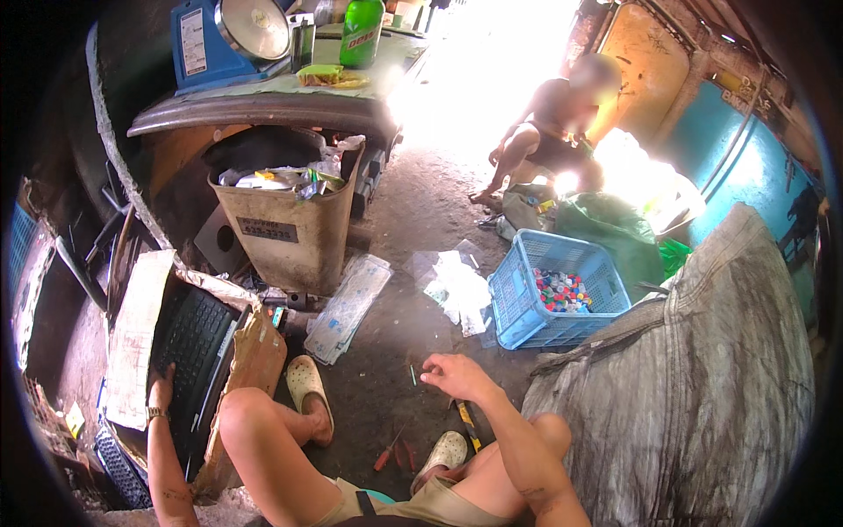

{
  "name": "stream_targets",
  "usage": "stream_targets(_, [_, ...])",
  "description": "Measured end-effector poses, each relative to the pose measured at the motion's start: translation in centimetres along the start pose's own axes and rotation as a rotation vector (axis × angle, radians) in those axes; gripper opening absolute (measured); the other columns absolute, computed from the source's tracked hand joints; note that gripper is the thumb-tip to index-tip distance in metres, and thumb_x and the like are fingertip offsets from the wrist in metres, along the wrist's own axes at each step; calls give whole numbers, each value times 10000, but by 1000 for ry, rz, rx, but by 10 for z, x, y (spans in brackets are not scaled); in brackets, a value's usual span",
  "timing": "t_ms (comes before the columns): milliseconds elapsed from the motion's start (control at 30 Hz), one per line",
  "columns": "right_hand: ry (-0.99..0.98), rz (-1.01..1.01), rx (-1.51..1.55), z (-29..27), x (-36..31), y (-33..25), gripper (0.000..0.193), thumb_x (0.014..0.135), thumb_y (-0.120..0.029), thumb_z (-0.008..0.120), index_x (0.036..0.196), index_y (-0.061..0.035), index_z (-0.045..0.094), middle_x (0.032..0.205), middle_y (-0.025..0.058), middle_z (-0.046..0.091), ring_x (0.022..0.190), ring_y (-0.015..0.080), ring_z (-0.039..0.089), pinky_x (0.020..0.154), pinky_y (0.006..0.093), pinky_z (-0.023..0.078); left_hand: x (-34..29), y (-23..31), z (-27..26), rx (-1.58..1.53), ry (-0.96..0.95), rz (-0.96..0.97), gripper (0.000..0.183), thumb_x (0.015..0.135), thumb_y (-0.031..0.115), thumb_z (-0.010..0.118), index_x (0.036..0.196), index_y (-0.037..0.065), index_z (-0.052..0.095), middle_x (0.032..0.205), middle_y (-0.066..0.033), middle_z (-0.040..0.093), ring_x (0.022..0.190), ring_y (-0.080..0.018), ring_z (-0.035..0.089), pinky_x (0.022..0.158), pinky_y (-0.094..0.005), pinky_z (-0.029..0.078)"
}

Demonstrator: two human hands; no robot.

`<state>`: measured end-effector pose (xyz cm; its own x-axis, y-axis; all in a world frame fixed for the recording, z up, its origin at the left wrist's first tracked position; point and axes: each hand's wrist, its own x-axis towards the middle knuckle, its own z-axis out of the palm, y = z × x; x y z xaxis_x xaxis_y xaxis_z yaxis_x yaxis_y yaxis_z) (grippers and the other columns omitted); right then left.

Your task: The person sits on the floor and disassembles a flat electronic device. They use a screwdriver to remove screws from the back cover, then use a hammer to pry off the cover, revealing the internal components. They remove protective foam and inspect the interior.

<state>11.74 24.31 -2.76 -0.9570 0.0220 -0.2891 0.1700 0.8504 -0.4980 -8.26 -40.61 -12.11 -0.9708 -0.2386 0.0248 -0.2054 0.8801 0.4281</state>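
My left hand [161, 391], a watch on its wrist, is at the near left edge of a black laptop [198, 347] with its keys facing up. The thumb lies by the keys; the other fingers are mostly hidden. The laptop stands tilted in an open cardboard box [241, 386]. Over the floor between my knees, my right hand [452, 376] hangs with loosely bent fingers apart, holding nothing I can see. A small thin pale-green piece [413, 375] shows just left of its fingertips. Below that hand is a hammer with a yellow-and-black handle [468, 426].
A red-handled screwdriver [384, 458] and red-handled pliers [405, 454] lie between my feet. A blue crate [518, 303] holds colourful bottle caps. A large grey sack [694, 386] stands right; a full bin [285, 228] stands ahead left. Another person [558, 123] crouches far off.
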Motion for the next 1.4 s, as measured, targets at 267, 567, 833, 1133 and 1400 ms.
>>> stream_targets(267, [53,-52,22,-2,-6,-8,372,933,-375,650,1149,-72,661,1005,145,734,959,325,697,846,421,539,-49,51,-8,343,85,109,629,712,375,876,1083,-50,596,934,-254,695,876,-428,677,774,-485,546])
stream_targets(567, [146,-168,105,-16,-11,-31,329,907,-296,713,1131,-56,686,966,146,737,869,255,721,781,364,548,-87,115,-18,68,-142,113,536,883,455,706,1180,10,665,1045,-266,696,983,-418,676,868,-485,530])
stream_targets(833, [265,-97,179,-40,-38,-16,295,895,-228,715,1117,-35,685,940,155,731,807,271,715,737,376,546,-119,156,-152,-171,287,301,385,945,358,677,1076,-4,665,890,-246,684,806,-337,670,753,-426,510])
stream_targets(1133, [340,-265,653,-50,-51,-60,288,954,-233,689,1178,-53,673,945,40,707,761,116,639,672,273,512,-126,257,-201,-1587,272,468,422,1037,369,552,1300,42,600,1164,-41,688,1077,-162,641,968,-310,497])
stream_targets(1400, [290,53,1133,18,-26,-38,334,994,-343,624,1200,-81,630,950,20,668,791,108,623,646,250,502,-129,367,11,-2147,-1133,1220,345,1035,372,508,1076,30,525,771,-99,609,733,-236,627,710,-374,498])
